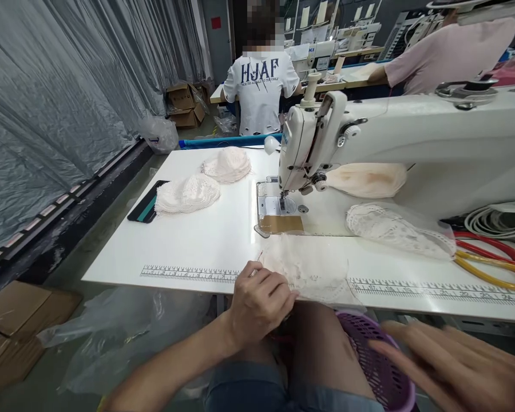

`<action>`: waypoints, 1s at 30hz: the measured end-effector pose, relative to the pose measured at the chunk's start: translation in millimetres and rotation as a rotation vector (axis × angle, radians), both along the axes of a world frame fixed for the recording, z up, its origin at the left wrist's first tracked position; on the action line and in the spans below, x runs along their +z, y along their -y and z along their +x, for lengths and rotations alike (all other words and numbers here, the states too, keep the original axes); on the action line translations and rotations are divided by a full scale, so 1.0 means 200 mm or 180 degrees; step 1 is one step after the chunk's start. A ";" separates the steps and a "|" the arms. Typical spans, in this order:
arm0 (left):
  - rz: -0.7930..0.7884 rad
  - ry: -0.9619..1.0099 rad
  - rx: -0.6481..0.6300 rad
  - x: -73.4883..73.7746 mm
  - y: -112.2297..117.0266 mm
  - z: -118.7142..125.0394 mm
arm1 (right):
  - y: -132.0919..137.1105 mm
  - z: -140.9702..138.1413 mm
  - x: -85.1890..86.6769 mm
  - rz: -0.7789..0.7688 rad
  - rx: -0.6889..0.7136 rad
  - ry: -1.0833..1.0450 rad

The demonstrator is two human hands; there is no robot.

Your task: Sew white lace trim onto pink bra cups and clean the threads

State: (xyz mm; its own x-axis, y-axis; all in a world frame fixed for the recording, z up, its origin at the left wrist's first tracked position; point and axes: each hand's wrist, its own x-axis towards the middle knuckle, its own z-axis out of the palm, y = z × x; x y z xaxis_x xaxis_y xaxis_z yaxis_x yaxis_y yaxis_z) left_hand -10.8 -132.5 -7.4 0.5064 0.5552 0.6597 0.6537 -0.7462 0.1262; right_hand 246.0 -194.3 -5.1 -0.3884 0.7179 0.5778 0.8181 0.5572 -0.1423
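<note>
My left hand (260,300) is closed at the table's front edge, its curled fingers on the left corner of a sheer white lace piece (311,266). That lace lies flat in front of the sewing machine (309,137), partly over the printed ruler. My right hand (450,360) is low at the right, smeared by motion, fingers stretched out and apart from the thumb. Nothing shows in it. Beneath it stands a purple basket (371,349). Another folded white lace piece (395,229) rests right of the needle, before a beige padded cup (367,178).
Two lace cups (189,193) (227,164) lie on the table's left, one over a dark flat object (143,207). Red-and-yellow-handled scissors (498,260) and a coiled cable (502,220) are at right. Cardboard boxes (17,332) stand on the floor. Two people sit ahead.
</note>
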 end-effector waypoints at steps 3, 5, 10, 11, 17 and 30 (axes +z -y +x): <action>-0.0119 0.0065 0.0138 0.01 -0.01 0.01 | -0.18 -0.19 0.11 -0.0201 0.0489 0.0258; -0.0194 0.0050 0.0203 0.02 -0.01 0.02 | -0.26 -0.28 0.12 -0.0168 0.0665 0.0217; -0.0559 -0.0270 0.0170 0.05 0.00 0.00 | -0.31 -0.33 0.06 -0.0363 0.0995 -0.0021; -0.0602 -0.0343 0.0148 0.06 0.01 0.00 | -0.30 -0.32 0.06 -0.0367 0.1024 -0.0005; -0.0618 -0.0491 0.0132 0.09 0.02 -0.01 | -0.25 -0.29 0.04 -0.0125 0.0968 0.0157; -0.0404 -0.0617 0.0243 0.09 0.04 0.00 | -0.27 -0.26 0.01 -0.0028 0.1157 0.0470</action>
State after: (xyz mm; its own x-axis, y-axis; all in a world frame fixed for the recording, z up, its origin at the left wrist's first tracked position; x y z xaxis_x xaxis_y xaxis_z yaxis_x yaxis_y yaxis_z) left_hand -11.5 -140.3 10.4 0.5701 0.6691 0.4768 0.7288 -0.6798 0.0826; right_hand 193.1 -140.7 -3.3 -0.6967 0.5229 0.4911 0.5797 0.8136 -0.0439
